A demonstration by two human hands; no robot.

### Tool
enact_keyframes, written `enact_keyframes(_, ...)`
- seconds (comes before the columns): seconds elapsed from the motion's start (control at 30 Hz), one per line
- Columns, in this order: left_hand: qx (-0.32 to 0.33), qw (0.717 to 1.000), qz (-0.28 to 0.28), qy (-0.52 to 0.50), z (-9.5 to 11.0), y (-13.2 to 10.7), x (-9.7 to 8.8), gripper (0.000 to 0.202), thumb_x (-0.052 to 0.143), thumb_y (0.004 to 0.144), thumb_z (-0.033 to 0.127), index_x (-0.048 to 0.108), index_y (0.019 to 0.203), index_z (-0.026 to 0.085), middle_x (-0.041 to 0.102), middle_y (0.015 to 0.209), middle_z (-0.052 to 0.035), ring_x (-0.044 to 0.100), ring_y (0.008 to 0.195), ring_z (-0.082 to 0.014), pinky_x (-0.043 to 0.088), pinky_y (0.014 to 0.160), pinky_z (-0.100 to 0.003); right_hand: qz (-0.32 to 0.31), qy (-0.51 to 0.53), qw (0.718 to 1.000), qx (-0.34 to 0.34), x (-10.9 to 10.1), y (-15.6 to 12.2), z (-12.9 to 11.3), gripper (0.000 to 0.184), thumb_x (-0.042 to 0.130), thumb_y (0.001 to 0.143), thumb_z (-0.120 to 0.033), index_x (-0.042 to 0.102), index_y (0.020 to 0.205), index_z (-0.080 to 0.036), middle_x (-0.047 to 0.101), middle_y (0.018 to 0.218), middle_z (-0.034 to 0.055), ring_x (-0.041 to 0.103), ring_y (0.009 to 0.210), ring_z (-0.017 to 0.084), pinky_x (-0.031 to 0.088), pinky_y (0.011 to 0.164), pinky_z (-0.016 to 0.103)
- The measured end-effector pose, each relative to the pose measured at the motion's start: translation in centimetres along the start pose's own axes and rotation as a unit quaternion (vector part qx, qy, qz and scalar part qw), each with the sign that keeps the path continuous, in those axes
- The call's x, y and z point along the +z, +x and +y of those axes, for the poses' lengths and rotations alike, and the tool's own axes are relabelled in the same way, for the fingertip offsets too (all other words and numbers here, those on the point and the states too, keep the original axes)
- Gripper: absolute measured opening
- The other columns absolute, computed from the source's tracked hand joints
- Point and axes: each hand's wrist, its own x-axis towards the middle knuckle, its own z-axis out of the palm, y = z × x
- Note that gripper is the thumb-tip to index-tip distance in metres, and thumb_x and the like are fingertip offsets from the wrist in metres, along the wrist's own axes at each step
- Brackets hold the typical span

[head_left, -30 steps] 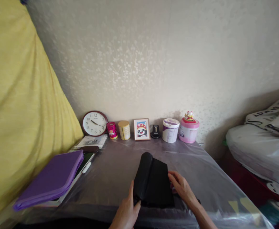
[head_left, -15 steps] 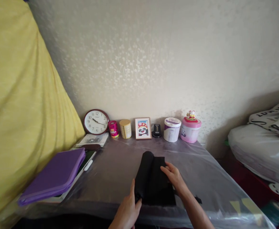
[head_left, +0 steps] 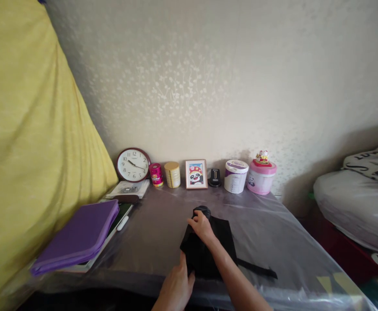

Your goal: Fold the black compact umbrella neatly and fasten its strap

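A black cloth wrap lies near the front of the table, partly around a dark roll whose far end shows. A narrow black strap trails to the right from the cloth. At the near left corner of the bundle, my left hand grips the black cloth between thumb and fingers. My right hand reaches across the bundle, its fingers closed on the cloth at the far left, over the roll. Part of the bundle is hidden beneath my right hand and forearm.
A purple zip folder rests on papers at the left. Along the wall stand a clock, a pink tin, a yellow-lidded can, a panda picture frame, a black device and two tubs. Plastic sheeting covers the table.
My right hand has moved from the cloth's right side leftward over the roll, bringing a flap of cloth across it. More of the strap shows. My left hand stays at the near corner.
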Motion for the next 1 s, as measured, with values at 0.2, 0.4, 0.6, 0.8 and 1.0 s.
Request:
enact_keyframes(0.2, 0.043, 0.996, 0.039, 0.061, -0.3, -0.2, 0.4, 0.059, 0.033, 0.084, 0.029, 0.017, 0.135, 0.002, 0.064, 0.096, -0.0173, 0.061, 0.09, -0.024, 0.043, 0.076, -0.031, -0.021, -0.193, 0.981, -0.017, 0.0, 0.0, -0.5, 0.031, 0.05, 0.073, -0.024, 0.053, 0.101, -0.011, 0.068, 0.083, 0.0097, 0.061, 0.088, 0.021, 0.039, 0.068, 0.025)
enact_keyframes(0.4, 0.059, 0.993, 0.094, 0.031, -1.0, -1.2, -0.3, 0.063, 0.033, 0.083, 0.034, 0.013, 0.135, 0.005, 0.048, 0.125, -0.0177, 0.054, 0.106, -0.0208, 0.04, 0.086, -0.027, -0.045, -0.203, 0.977, -0.046, 0.3, -0.4, -0.7, 0.029, 0.045, 0.077, -0.024, 0.052, 0.102, -0.012, 0.068, 0.066, 0.0045, 0.062, 0.086, 0.018, 0.039, 0.069, 0.024)
enact_keyframes(0.6, 0.102, 0.994, 0.024, 0.037, -0.2, -1.1, -0.7, 0.082, 0.046, 0.077, 0.026, -0.009, 0.138, 0.02, 0.056, 0.117, -0.0087, 0.057, 0.099, -0.0173, 0.04, 0.084, -0.024, -0.039, -0.217, 0.972, -0.082, 0.1, -0.9, -0.5, 0.025, 0.046, 0.077, -0.024, 0.057, 0.099, -0.019, 0.069, 0.076, 0.0022, 0.063, 0.08, 0.015, 0.039, 0.065, 0.021)
enact_keyframes(0.8, 0.059, 0.991, 0.012, 0.123, 0.3, -0.6, 0.4, 0.07, 0.039, 0.081, 0.018, 0.0, 0.139, 0.018, 0.065, 0.094, -0.0091, 0.061, 0.085, -0.02, 0.041, 0.073, -0.028, -0.056, -0.158, 0.965, -0.2, -0.7, -3.1, 0.0, 0.022, 0.044, 0.082, -0.022, 0.061, 0.095, -0.024, 0.068, 0.082, -0.0015, 0.061, 0.078, 0.012, 0.041, 0.07, 0.02)
enact_keyframes(1.0, 0.041, 0.989, 0.009, 0.141, 0.6, -0.5, 0.8, 0.068, 0.039, 0.081, 0.016, 0.005, 0.139, 0.014, 0.064, 0.094, -0.0119, 0.061, 0.085, -0.0209, 0.041, 0.071, -0.028, -0.067, -0.127, 0.919, -0.367, -1.6, -5.7, 1.8, 0.022, 0.041, 0.087, -0.022, 0.062, 0.094, -0.022, 0.066, 0.09, -0.0001, 0.053, 0.098, 0.013, 0.036, 0.089, 0.024)
